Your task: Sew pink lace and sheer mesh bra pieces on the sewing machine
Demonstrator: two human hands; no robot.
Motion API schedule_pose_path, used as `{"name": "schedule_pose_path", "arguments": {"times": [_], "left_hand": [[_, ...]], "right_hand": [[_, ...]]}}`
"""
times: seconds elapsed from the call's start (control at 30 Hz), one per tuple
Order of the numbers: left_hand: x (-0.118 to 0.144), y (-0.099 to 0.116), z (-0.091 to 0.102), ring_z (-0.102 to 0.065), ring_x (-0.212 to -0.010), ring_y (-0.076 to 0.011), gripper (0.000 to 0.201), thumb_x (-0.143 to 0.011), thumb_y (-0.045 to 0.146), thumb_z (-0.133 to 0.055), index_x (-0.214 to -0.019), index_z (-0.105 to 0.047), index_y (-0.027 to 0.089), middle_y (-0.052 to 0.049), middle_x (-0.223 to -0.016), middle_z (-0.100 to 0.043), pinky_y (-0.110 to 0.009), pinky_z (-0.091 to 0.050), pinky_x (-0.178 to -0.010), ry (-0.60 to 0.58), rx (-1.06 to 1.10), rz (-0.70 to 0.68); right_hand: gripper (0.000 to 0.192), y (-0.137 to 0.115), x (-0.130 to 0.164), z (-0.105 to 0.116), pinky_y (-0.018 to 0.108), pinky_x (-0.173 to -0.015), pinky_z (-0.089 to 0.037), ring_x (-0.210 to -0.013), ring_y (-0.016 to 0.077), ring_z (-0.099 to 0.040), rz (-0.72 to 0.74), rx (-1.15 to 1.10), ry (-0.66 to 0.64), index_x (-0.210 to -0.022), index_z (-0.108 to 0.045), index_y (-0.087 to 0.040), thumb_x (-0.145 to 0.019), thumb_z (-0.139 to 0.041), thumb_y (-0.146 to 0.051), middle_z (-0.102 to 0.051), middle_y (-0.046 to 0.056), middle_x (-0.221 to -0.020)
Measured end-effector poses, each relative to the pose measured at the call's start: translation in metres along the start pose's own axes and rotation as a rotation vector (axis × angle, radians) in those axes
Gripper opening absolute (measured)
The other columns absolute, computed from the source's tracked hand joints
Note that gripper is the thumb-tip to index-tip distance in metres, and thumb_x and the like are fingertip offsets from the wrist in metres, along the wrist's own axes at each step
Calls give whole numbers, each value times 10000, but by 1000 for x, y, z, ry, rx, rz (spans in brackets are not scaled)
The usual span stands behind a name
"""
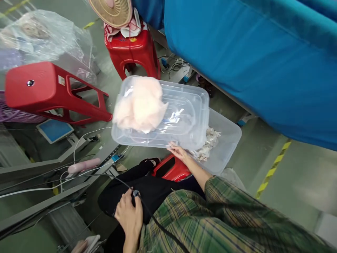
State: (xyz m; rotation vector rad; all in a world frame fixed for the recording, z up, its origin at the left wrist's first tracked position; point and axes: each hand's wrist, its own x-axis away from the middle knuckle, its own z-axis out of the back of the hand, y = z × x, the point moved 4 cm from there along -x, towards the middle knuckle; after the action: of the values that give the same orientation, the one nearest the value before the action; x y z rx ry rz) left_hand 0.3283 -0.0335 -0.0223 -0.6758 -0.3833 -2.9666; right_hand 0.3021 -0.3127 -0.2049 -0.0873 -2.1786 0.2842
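Note:
My right hand [180,153] grips the near edge of a clear plastic lid [181,112], its fingers mostly under the rim. On the lid's left half lies a crumpled heap of pale pink fabric [143,105], blurred. Below the lid's right end, a clear plastic bin [226,140] stands partly covered, with whitish crumpled scraps [209,144] inside. My left hand [129,211] rests on the black trousers on my lap, fingers somewhat apart and holding nothing visible. A black cable [160,226] with a small clip passes in front of it.
Red stools [34,82] stand left, one bearing a straw hat [113,10]. A plastic-wrapped bundle [52,38] is behind. Blue cloth [237,63] hangs at upper right. Metal frames, cables and a pink cylindrical object [84,165] lie left. Something hand-like shows, blurred, at the bottom left.

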Motion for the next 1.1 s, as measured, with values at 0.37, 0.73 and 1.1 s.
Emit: {"name": "schedule_pose_path", "arguments": {"times": [0.37, 0.73, 1.1], "left_hand": [[-137, 38, 1, -516, -1307, -249, 363, -911, 524, -464, -1114, -603, 258, -87, -1368, -571, -431, -497, -1035, -121, 1268, 222], [-149, 16, -10, -474, -1350, -182, 351, -785, 2, -485, -1019, -644, 210, -24, -1217, -689, -378, -343, -1172, -41, 1583, 365], [-162, -5, -11, -427, -1378, -185, 410, -771, -55, -446, -1064, -628, 166, -48, -1189, -701, -372, -260, -1186, 56, 1780, 474]], "right_hand": [[303, 47, -9, -128, 548, -1011, -489, -925, 238, -710, -328, 212, -257, -871, -660, -88, -652, -584, 107, -719, 76, -868], [303, 34, -33, -164, 530, -981, -516, -939, 227, -700, -350, 307, -473, -933, -682, -100, -661, -772, -2, -729, 79, -954], [383, -59, -111, -32, 532, -1045, -423, -1247, 287, -517, 71, 1256, 126, -1274, -571, -173, -921, -621, -311, -532, 108, -1371]]}}
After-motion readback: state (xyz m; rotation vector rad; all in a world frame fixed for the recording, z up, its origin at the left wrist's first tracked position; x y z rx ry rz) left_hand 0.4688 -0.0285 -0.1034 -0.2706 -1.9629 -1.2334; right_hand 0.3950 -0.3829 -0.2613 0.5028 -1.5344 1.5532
